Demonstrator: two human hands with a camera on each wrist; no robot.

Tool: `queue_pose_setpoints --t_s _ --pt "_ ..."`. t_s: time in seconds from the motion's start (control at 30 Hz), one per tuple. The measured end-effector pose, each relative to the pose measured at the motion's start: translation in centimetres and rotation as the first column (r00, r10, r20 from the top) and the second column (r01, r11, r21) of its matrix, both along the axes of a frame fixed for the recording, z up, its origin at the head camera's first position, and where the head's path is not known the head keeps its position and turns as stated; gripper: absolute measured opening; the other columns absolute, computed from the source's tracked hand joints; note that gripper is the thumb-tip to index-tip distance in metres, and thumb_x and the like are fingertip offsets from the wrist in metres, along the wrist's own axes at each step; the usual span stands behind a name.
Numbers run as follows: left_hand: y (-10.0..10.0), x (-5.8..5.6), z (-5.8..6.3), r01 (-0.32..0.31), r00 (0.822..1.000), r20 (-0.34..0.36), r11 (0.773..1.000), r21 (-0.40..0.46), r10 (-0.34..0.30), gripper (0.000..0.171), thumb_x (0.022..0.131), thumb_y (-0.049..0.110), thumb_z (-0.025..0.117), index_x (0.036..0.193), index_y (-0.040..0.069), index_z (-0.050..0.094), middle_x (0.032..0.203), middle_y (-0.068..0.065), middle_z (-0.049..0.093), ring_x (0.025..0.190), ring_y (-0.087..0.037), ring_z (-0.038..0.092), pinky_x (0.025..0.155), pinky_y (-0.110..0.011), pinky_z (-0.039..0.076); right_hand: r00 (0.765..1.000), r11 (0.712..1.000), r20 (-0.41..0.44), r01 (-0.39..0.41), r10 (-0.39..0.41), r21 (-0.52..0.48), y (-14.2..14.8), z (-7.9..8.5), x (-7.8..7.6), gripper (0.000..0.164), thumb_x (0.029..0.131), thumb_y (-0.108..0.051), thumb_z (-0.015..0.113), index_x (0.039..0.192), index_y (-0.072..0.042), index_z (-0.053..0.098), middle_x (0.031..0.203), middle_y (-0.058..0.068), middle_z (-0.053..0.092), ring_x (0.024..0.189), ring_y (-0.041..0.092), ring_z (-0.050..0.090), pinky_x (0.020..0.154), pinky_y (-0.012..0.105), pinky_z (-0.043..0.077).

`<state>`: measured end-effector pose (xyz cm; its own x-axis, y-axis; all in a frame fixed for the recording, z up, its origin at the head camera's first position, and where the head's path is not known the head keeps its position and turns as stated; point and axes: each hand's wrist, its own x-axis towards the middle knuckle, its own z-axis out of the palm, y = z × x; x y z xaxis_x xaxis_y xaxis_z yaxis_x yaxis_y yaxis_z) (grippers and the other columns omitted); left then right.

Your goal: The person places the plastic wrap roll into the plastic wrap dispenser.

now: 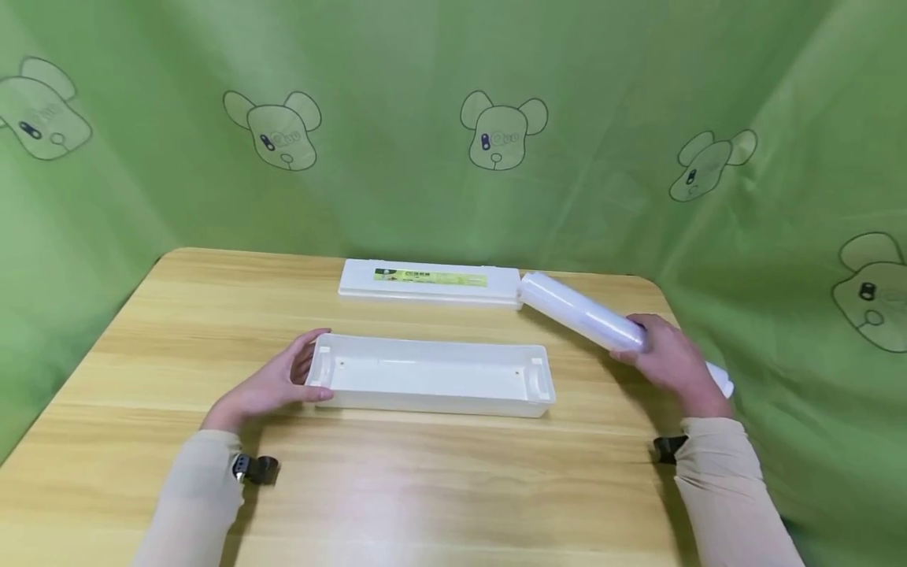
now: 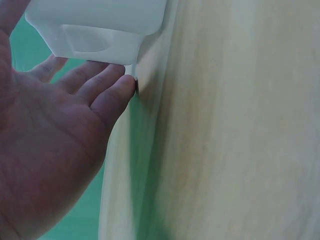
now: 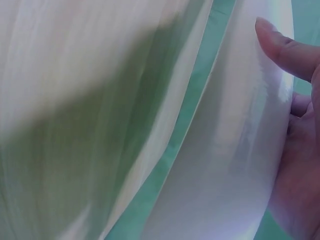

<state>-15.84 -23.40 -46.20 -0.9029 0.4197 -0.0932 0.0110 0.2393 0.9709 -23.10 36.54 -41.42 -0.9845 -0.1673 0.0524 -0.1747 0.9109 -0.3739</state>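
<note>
My left hand (image 1: 272, 383) grips the left end of a long white plastic box (image 1: 439, 403), thumb on the near wall and a finger at the far corner. The box stands with its hollow side up. In the left wrist view, the fingers (image 2: 102, 85) reach the end of the box (image 2: 90, 40). My right hand (image 1: 666, 354) holds a long roll of clear plastic wrap (image 1: 581, 311) round its right part. The roll slants over the right side of the table, its far end near the lid. The right wrist view shows the thumb (image 3: 285, 50) lying along the roll (image 3: 230, 130).
A flat white lid (image 1: 432, 293) with a green and yellow label lies at the back of the wooden table (image 1: 397, 488). Behind and beside the table hangs a green curtain (image 1: 397, 189) with printed bear heads. The table's right edge runs close under the roll.
</note>
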Motion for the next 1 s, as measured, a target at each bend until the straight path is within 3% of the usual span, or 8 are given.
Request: queue_pose_setpoints --t_s 0.57,1.0 --pt "0.4 -0.3 0.1 -0.001 1.000 -0.011 1.000 0.009 0.001 0.101 0.082 0.010 0.080 0.156 0.008 0.011 0.156 -0.024 0.023 0.142 -0.039 0.025 0.114 -0.043 0.022 0.997 0.997 -0.035 -0.071 0.070 -0.028 -2.3 1.9 0.2 0.072 0.079 -0.032 0.083 0.135 0.000 0.052 0.126 0.026 0.056 0.108 0.044 0.053 0.088 0.062 0.042" --pt "0.4 0.2 0.3 -0.008 1.000 0.007 1.000 -0.015 0.008 0.105 0.081 0.013 0.081 0.157 0.011 0.010 0.158 -0.022 0.020 0.142 -0.039 0.024 0.114 -0.046 0.022 0.989 0.991 -0.073 -0.132 0.129 -0.037 -4.3 2.1 0.0 0.065 0.077 -0.025 0.084 0.131 -0.001 0.057 0.123 0.023 0.060 0.106 0.040 0.056 0.086 0.058 0.044"
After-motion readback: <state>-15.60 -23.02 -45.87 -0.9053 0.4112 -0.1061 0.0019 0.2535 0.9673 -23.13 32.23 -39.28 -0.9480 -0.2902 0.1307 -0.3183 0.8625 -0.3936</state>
